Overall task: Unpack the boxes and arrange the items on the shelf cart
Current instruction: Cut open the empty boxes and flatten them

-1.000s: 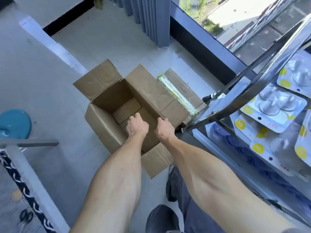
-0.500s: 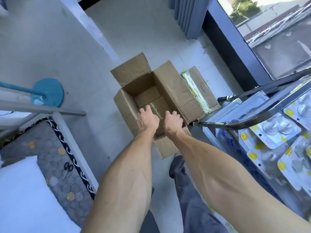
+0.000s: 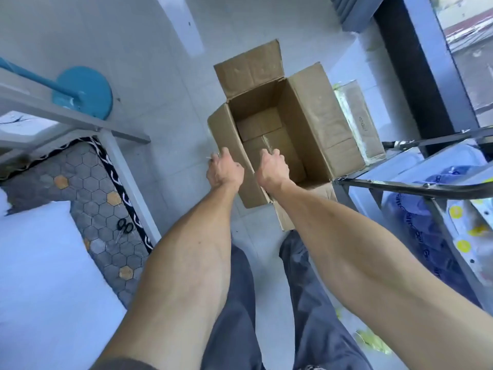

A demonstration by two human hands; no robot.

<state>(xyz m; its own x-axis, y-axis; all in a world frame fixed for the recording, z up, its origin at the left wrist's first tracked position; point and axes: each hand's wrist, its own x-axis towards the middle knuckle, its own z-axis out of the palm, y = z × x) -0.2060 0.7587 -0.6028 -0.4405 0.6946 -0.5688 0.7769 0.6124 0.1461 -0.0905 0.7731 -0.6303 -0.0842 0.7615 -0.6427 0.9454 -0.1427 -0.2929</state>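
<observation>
Both hands hang over the near end of the open cardboard box (image 3: 290, 124) on the floor. Left hand (image 3: 225, 170) sits over the box's left wall near the corner, fingers bent downward; whether they actually clasp the edge cannot be told, since the fingertips are hidden behind the back of the hand. Right hand (image 3: 272, 169) is inside the opening, fingers curled down toward the smaller brown cartons (image 3: 269, 137) packed at the bottom, and whether it has hold of one is likewise not visible.

The big box stands with all four flaps folded out, just left of the shelf cart (image 3: 416, 186), whose metal rail crosses the right of the view; blister packs with yellow dots (image 3: 462, 228) already lie on the cart. A second, tape-wrapped box (image 3: 360, 121) lies beside the open one, toward the window.

The inner cartons look stiff, with dull, grippy card, so they should lift without slipping or crushing (their weight is anyone's guess from here). They sit deep and snug, so the likely best hold is fingers slid down along two opposite sides, or under a short end once it tips up. The outer box is probably light now and may shift if a carton drags on its wall.
</observation>
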